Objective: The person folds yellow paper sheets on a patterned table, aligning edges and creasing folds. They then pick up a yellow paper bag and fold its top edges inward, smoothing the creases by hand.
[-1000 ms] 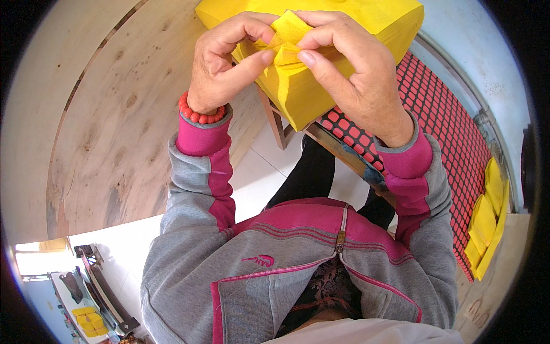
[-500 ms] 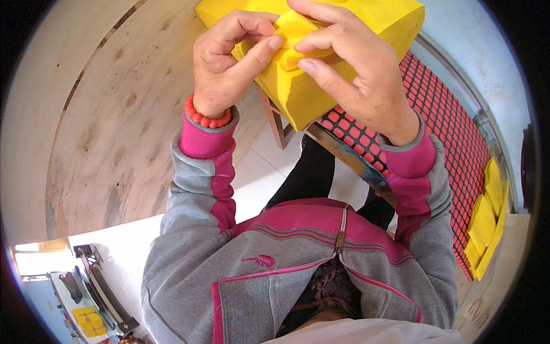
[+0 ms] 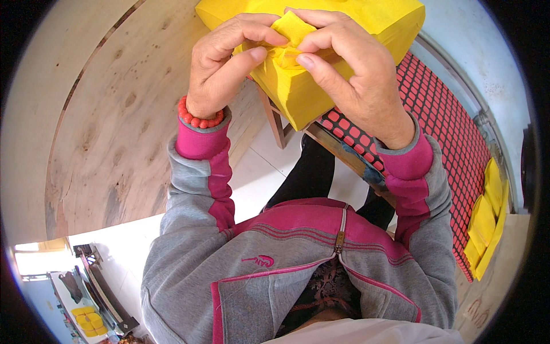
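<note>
Closest to the camera, at the lower edge, a grey zip jacket [image 3: 298, 269] with magenta trim fills the view, its two sleeves running up toward the hands. Below the lap, black trousers [image 3: 309, 178] show against a pale tiled floor [image 3: 258, 172]. On the left wrist sits a red bead bracelet [image 3: 197, 119], just above the magenta cuff.

Further up, the left hand [image 3: 220, 69] and the right hand [image 3: 355, 74] meet over a small folded piece of yellow paper [image 3: 292, 31]. Both hands pinch it: the left thumb and forefinger close on its left side, the right thumb and forefinger on its right side, so the paper is held between them with the fingers drawn tight. The piece is creased and partly bunched, and it sits directly over a thick stack of yellow paper sheets [image 3: 321, 86], touching or nearly touching its top; which one cannot be told.

The stack rests on a wooden frame [image 3: 338, 152], beside a red grid-patterned mat [image 3: 452, 143] that stretches away on the right. More yellow paper bundles [image 3: 484, 223] lie at the mat's far right edge. A large plywood surface [image 3: 109, 126] spreads out on the left.
</note>
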`<act>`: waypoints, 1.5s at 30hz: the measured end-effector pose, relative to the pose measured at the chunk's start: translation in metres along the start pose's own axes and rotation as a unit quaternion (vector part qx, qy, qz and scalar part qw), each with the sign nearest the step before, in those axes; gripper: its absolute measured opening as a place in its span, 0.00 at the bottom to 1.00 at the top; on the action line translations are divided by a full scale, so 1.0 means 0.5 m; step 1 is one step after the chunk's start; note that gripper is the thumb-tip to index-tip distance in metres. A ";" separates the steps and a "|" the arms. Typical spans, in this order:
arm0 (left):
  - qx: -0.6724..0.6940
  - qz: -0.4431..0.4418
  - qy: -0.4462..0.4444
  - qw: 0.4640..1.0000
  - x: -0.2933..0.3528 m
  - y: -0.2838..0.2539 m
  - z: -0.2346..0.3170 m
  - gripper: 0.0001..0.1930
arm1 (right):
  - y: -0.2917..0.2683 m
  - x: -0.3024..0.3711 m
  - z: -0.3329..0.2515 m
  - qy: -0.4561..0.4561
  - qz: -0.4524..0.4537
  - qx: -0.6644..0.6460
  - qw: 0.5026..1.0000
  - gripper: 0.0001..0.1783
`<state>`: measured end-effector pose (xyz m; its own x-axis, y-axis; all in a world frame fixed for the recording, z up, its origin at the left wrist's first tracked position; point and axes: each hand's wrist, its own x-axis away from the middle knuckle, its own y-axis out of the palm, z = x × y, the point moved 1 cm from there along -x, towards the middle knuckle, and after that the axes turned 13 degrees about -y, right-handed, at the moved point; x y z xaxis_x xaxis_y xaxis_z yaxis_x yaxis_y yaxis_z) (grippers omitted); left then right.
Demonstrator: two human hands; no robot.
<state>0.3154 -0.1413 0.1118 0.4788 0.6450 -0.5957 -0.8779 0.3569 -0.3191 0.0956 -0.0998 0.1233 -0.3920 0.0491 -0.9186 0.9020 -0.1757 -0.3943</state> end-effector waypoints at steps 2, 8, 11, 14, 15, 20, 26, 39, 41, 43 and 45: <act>-0.002 -0.015 -0.002 1.000 -0.002 -0.007 0.002 0.14 | -0.001 0.000 -0.004 0.013 -0.020 0.026 0.999 0.06; 0.000 -0.026 0.002 1.000 -0.005 -0.011 -0.002 0.12 | -0.006 0.005 -0.017 0.059 -0.057 0.072 0.994 0.05; -0.002 -0.014 -0.012 1.000 -0.004 -0.010 -0.003 0.11 | -0.005 0.005 -0.017 0.060 -0.053 0.070 0.994 0.05; -0.016 -0.013 -0.005 1.000 -0.006 -0.010 -0.003 0.10 | -0.004 0.005 -0.017 0.064 -0.050 0.062 0.995 0.05; -0.011 -0.015 -0.008 1.000 -0.006 -0.009 -0.003 0.09 | -0.004 0.005 -0.017 0.066 -0.049 0.061 0.995 0.05; -0.020 -0.004 -0.011 1.000 -0.008 -0.006 0.000 0.06 | -0.003 0.005 -0.018 0.065 -0.048 0.063 0.995 0.04; -0.019 -0.008 -0.007 1.000 -0.011 -0.002 0.011 0.04 | -0.007 -0.002 -0.020 0.064 -0.046 0.050 0.996 0.06; 0.021 0.034 -0.059 0.997 -0.005 -0.011 -0.017 0.05 | -0.005 0.012 0.009 0.025 0.048 -0.038 0.998 0.10; 0.019 0.067 -0.025 0.997 -0.006 -0.001 -0.018 0.05 | -0.004 0.006 0.014 0.014 0.056 -0.021 0.998 0.10; -0.025 0.120 -0.015 0.992 -0.001 0.011 -0.015 0.06 | -0.019 -0.001 0.007 0.008 0.052 0.005 0.999 0.10; -0.085 0.170 -0.006 0.982 0.004 0.026 -0.017 0.06 | -0.036 -0.010 -0.003 -0.009 0.052 0.026 0.998 0.11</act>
<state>0.3049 -0.1410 0.1004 0.1563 0.7150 -0.6814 -0.9750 0.0013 -0.2223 0.0817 -0.0956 0.1351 -0.3009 0.0110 -0.9536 0.9273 -0.2299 -0.2953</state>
